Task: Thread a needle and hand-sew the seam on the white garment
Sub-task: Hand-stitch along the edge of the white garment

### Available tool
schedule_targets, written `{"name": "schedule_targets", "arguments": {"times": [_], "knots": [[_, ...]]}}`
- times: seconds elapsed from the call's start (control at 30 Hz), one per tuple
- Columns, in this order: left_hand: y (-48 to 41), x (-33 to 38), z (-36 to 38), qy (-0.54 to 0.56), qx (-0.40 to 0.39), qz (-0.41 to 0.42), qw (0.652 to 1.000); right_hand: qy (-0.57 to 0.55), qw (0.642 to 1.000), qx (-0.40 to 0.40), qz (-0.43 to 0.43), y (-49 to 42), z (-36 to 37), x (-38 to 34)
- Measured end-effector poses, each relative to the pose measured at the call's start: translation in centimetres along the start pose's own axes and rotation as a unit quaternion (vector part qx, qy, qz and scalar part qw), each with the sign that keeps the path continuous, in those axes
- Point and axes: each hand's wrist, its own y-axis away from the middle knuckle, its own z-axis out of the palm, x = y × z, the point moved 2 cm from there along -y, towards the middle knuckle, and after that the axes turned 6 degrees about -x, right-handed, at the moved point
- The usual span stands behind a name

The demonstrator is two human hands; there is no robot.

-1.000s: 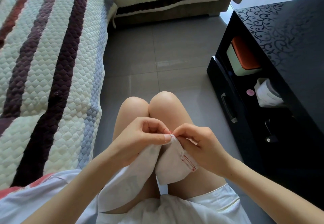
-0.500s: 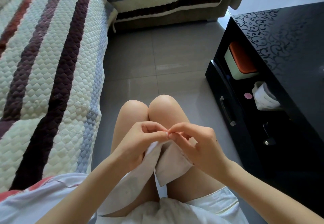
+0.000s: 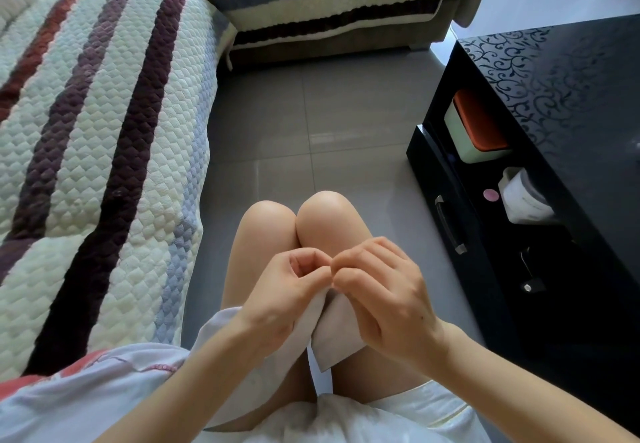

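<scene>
A white garment hangs over my knees, its folded edge lifted up between both hands. My left hand pinches the top of that edge between thumb and forefinger. My right hand is right beside it, fingertips curled and pressed together at the same spot on the cloth, its back turned toward the camera. The needle and thread are too small to make out and lie hidden at the fingertips. The stitched seam is covered by my right hand.
A quilted striped sofa cover lies on my left. A black cabinet stands on my right, with an orange-lidded box and a white jar on its shelf. Grey tiled floor lies ahead.
My right hand has rolled over the cloth so its back faces up, covering the red-stitched seam seen earlier. Both hands have risen slightly toward my knees.
</scene>
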Motion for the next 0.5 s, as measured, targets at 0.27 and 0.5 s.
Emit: {"name": "schedule_targets", "arguments": {"times": [0.27, 0.5], "knots": [[-0.4, -0.1, 0.6, -0.045, 0.038, 0.008, 0.998, -0.125, 0.992, 0.028, -0.002, -0.9, -0.9, -0.3], [-0.9, 0.8, -0.1, -0.005, 0.071, -0.038, 0.997, -0.429, 0.852, 0.043, 0.298, -1.7, -2.8, 2.0]]}}
